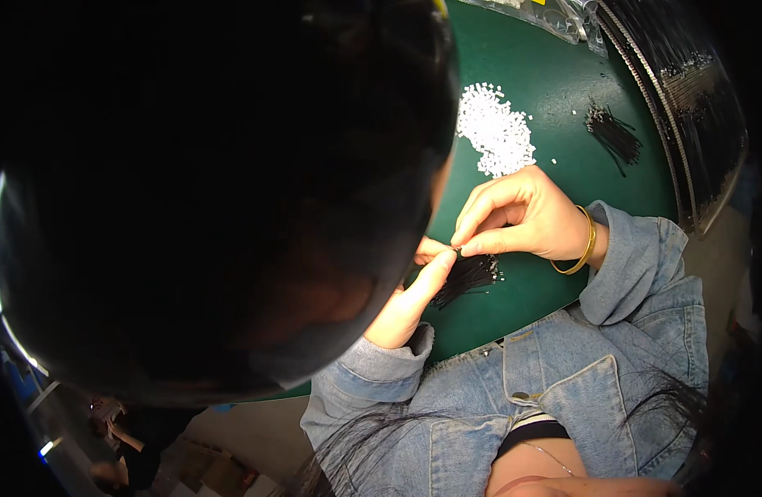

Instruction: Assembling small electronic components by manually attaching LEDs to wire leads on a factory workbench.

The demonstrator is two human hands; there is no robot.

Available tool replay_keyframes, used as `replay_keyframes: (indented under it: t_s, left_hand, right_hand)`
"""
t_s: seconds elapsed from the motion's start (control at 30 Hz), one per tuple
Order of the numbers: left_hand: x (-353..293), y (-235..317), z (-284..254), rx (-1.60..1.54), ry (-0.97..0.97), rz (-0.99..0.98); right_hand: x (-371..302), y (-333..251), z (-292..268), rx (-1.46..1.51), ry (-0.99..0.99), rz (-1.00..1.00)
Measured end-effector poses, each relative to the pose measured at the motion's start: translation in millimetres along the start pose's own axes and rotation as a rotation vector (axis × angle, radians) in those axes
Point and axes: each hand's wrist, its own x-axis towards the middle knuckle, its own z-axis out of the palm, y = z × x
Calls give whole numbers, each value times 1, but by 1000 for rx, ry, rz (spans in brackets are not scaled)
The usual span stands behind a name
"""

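Note:
My left hand (pixel 415 295) and my right hand (pixel 536 217) meet fingertip to fingertip over a green table (pixel 555 277). Both are closed in a pinch on a tiny dark piece (pixel 458 249), too small to name and mostly hidden by the fingers. Just below the fingertips lies a bundle of short black wires (pixel 468 280) with small metallic ends toward the right. Beyond my right hand spreads a heap of small white plastic pieces (pixel 497 132), perhaps connector housings. Part of my left hand is cut off by a large dark shape.
A big dark rounded shape (pixel 232 207) blocks the left half of the view. A second bunch of black wires (pixel 614 137) lies at the far right. Clear plastic bags (pixel 567 21) rest at the far edge, near a ridged rack-like strip (pixel 658 108). Another person (pixel 132 443) appears at lower left.

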Motion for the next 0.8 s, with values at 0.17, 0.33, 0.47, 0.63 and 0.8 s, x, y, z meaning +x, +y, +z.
replay_keyframes:
  t_s: [0.17, 0.33, 0.47, 0.63, 0.8]
  left_hand:
    - [-1, 0, 1, 27, 19, -13]
    - [-2, 1, 2, 58, 41, 7]
    - [-1, -3, 0, 40, 1, 2]
    - [-2, -6, -2, -26, -38, -16]
    - [-3, -4, -3, -178, -79, -80]
  right_hand:
    - [-1, 1, 0, -60, 10, -45]
    - [-1, 3, 2, -421, 40, -316]
    - [-1, 1, 3, -329, 88, -213]
    - [0, 7, -3, -204, 2, -186]
    - [2, 8, -3, -192, -16, -213]
